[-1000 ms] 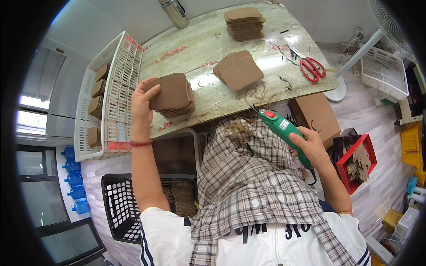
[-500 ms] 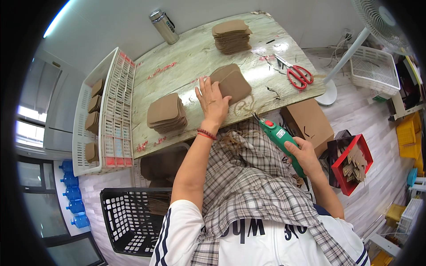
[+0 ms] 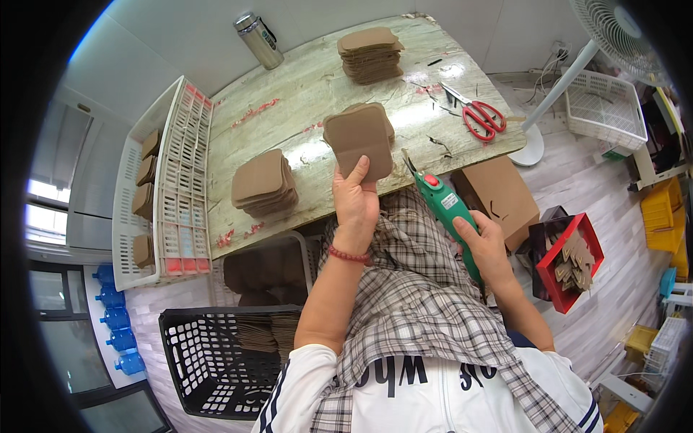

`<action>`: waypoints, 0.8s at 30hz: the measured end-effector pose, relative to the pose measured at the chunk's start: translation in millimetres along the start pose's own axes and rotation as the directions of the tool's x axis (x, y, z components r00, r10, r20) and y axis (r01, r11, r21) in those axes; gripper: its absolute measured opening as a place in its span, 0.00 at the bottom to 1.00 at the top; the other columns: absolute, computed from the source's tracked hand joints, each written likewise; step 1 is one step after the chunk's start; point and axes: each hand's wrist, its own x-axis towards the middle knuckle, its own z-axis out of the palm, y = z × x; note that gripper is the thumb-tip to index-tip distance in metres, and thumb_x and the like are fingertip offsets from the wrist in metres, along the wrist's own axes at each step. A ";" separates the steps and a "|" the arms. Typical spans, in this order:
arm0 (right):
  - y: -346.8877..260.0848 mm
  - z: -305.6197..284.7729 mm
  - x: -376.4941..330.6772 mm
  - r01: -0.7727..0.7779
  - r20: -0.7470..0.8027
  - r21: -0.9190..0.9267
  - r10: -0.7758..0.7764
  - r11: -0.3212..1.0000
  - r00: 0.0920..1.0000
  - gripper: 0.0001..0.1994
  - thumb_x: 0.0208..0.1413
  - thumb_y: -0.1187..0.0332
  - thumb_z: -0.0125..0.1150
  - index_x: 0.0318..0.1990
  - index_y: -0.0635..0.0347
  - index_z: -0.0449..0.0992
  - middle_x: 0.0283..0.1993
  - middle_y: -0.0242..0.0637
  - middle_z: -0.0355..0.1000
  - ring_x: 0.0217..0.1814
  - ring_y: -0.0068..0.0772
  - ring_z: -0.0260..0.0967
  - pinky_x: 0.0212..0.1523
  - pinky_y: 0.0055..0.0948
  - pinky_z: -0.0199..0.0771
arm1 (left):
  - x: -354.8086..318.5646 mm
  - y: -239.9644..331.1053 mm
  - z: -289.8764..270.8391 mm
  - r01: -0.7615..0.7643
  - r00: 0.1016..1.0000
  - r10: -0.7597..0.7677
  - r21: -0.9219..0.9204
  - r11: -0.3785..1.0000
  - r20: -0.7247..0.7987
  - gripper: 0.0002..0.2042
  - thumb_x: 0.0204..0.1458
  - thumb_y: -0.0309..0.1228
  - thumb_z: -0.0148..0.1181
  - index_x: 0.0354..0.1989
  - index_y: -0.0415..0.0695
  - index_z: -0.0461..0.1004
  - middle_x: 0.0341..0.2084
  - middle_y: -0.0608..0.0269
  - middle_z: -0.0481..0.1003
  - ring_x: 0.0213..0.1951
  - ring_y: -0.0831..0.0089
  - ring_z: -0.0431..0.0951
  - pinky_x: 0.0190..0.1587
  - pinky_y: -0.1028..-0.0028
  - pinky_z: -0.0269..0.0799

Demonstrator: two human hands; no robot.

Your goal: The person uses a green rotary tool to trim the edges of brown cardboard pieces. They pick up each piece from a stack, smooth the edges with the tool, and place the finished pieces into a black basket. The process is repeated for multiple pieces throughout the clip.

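Note:
My left hand (image 3: 356, 206) grips the near edge of a flat brown rounded-square pad (image 3: 354, 137), thumb on top. The pad is tilted up over the table's front edge. Behind it, more brown pads (image 3: 390, 124) lie partly hidden on the tabletop. Wrapped round a green electric scissors (image 3: 449, 207) with a red button is my right hand (image 3: 484, 249). The tool's small blades point up and left, just right of the held pad and apart from it. To the left stands a stack of brown pads (image 3: 264, 180); another stack (image 3: 370, 54) is at the back.
Red-handled scissors (image 3: 482, 119) and dark scraps lie on the right of the worn table (image 3: 303, 86). A steel flask (image 3: 258, 42) stands at the back. White crates (image 3: 162, 180) border the left, a black basket (image 3: 195, 361) sits below, and a red-rimmed box (image 3: 552, 270) is at right.
My left hand has gone from lying flat on the pads to lifting one toward me by its edge. The electric scissors have shifted slightly up and left.

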 end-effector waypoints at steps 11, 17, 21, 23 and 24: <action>-11.7 16.6 -3.9 0.037 -0.024 0.000 -0.037 0.999 0.999 0.17 0.58 0.58 0.61 0.38 0.67 0.75 0.26 0.30 0.71 0.22 0.16 0.63 0.24 0.18 0.64 | 4.9 -15.3 14.2 0.111 0.981 -0.179 -0.532 0.840 -0.078 0.20 0.53 0.19 0.58 0.56 0.39 0.65 0.53 0.57 0.71 0.56 0.62 0.70 0.62 0.59 0.66; -19.1 19.4 -5.5 0.060 -0.051 -0.004 -0.060 0.998 0.997 0.18 0.58 0.57 0.61 0.38 0.67 0.75 0.25 0.31 0.71 0.22 0.16 0.64 0.24 0.18 0.65 | -1.0 -30.3 12.6 0.138 0.976 -0.203 -0.505 0.852 -0.077 0.19 0.54 0.21 0.58 0.55 0.37 0.64 0.52 0.55 0.71 0.55 0.61 0.70 0.62 0.61 0.66; -21.2 15.6 -4.2 0.039 -0.030 -0.023 -0.040 0.999 0.999 0.19 0.60 0.54 0.58 0.42 0.65 0.73 0.28 0.32 0.71 0.23 0.16 0.64 0.26 0.17 0.64 | -11.1 -37.2 14.5 0.168 0.975 -0.213 -0.429 0.888 -0.060 0.20 0.55 0.22 0.56 0.56 0.39 0.64 0.53 0.56 0.70 0.55 0.62 0.70 0.61 0.62 0.66; -20.8 14.7 -2.4 0.072 -0.063 -0.001 -0.072 0.997 0.995 0.19 0.58 0.55 0.60 0.40 0.67 0.74 0.26 0.32 0.71 0.23 0.16 0.64 0.24 0.17 0.65 | -21.2 -36.8 20.3 0.179 0.980 -0.200 -0.375 0.910 -0.016 0.20 0.55 0.21 0.56 0.57 0.41 0.64 0.53 0.57 0.70 0.55 0.62 0.70 0.60 0.63 0.66; -20.9 14.8 -1.4 0.090 -0.077 0.010 -0.089 0.996 0.993 0.19 0.58 0.55 0.61 0.38 0.68 0.74 0.25 0.32 0.71 0.22 0.17 0.65 0.24 0.18 0.65 | -25.0 -37.1 19.6 0.210 0.977 -0.212 -0.351 0.913 0.034 0.20 0.56 0.21 0.56 0.57 0.42 0.63 0.53 0.58 0.70 0.55 0.63 0.70 0.61 0.63 0.66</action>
